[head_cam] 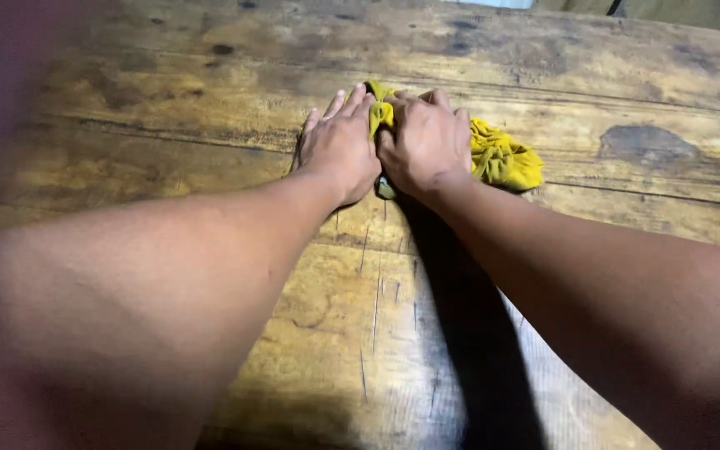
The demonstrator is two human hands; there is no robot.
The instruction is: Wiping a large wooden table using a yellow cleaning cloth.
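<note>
Two bare forearms extend over the scratched, stained wooden table (393, 333). The left hand (339, 146) lies flat, fingers extended; the right hand (427, 142) clenches the yellow cloth (502, 158).

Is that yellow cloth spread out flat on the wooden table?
No, the crumpled yellow cloth lies bunched up on the worn wooden table, pressed under the left hand and right hand.
</note>
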